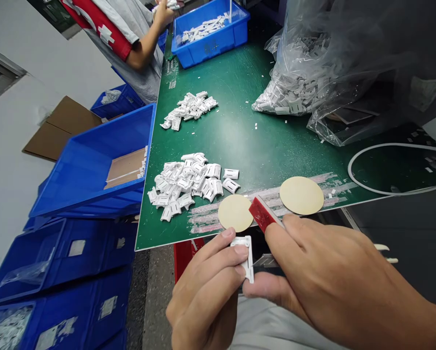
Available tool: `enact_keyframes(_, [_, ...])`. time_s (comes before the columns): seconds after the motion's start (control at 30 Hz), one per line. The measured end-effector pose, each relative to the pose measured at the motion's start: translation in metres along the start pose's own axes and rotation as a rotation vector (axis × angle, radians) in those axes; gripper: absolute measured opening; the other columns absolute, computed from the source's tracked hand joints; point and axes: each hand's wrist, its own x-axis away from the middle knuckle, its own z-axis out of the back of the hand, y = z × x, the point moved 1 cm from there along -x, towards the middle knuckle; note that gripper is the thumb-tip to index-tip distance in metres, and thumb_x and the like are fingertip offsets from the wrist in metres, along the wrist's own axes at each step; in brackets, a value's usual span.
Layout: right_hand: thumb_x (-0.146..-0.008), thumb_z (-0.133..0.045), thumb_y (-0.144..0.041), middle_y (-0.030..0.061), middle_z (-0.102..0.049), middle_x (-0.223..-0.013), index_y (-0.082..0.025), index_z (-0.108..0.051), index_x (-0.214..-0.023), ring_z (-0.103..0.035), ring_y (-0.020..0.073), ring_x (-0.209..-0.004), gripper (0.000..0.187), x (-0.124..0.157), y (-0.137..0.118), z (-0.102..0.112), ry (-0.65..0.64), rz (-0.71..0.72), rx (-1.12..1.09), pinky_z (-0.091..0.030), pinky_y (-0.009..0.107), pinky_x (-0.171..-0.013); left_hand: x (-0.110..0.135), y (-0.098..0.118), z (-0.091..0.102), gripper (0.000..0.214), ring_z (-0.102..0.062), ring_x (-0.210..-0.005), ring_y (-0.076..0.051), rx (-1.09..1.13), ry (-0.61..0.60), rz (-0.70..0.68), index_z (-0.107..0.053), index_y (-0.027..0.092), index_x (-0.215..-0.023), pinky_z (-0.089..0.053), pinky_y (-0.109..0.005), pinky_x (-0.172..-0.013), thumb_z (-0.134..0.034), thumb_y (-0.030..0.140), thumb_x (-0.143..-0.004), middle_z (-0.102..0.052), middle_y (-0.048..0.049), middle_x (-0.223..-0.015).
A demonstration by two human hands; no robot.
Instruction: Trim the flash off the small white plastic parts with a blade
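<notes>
My left hand [207, 287] pinches a small white plastic part [246, 255] between thumb and fingers, below the table's front edge. My right hand [323, 272] is closed round a red-handled knife [262, 214], and its blade [263, 261] lies against the white part. A pile of the same white parts [189, 183] lies on the green table [247, 131] just ahead of my hands. Two round tan discs [235, 213] [301, 195] sit near the front edge.
A second small pile of parts [189, 109] lies farther back. A clear bag of parts [305, 73] fills the right rear. Another person's arm [148, 39] works by a blue bin [210, 31]. Blue crates [94, 165] stand left. A white cable [396, 167] loops at the right.
</notes>
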Motion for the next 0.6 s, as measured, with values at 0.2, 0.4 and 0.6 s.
enact_keyframes(0.2, [-0.119, -0.025, -0.054, 0.0001, -0.057, -0.057, -0.025, -0.055, -0.074, -0.059, 0.0196, -0.042, 0.061, 0.0057, -0.0001, -0.0010, -0.012, 0.005, 0.010, -0.033, 0.035, -0.044, 0.0012, 0.0024, -0.0030, 0.012, -0.084, -0.112, -0.029, 0.001, 0.020, 0.021, -0.078, 0.016, -0.103, -0.072, -0.047, -0.104, -0.080, 0.008, -0.095, -0.088, -0.0026, -0.108])
enact_keyframes(0.4, [-0.119, -0.028, -0.051, -0.0007, -0.054, -0.057, -0.026, -0.052, -0.072, -0.056, 0.0190, -0.042, 0.058, 0.0071, 0.0005, -0.0011, -0.015, 0.026, 0.003, -0.030, 0.035, -0.045, 0.0006, 0.0025, -0.0032, 0.003, -0.085, -0.110, -0.029, 0.019, 0.020, 0.016, -0.078, 0.014, -0.099, -0.072, -0.048, -0.104, -0.078, 0.012, -0.098, -0.088, -0.0049, -0.103])
enact_keyframes(0.6, [-0.118, -0.032, -0.051, -0.0003, -0.054, -0.057, -0.026, -0.054, -0.072, -0.053, 0.0190, -0.043, 0.057, 0.0097, 0.0019, -0.0002, 0.018, 0.024, 0.029, -0.029, 0.035, -0.046, 0.0022, 0.0015, -0.0011, 0.005, -0.086, -0.107, -0.028, -0.022, -0.002, 0.005, -0.078, 0.016, -0.097, -0.073, -0.049, -0.101, -0.082, 0.014, -0.096, -0.088, -0.0035, -0.102])
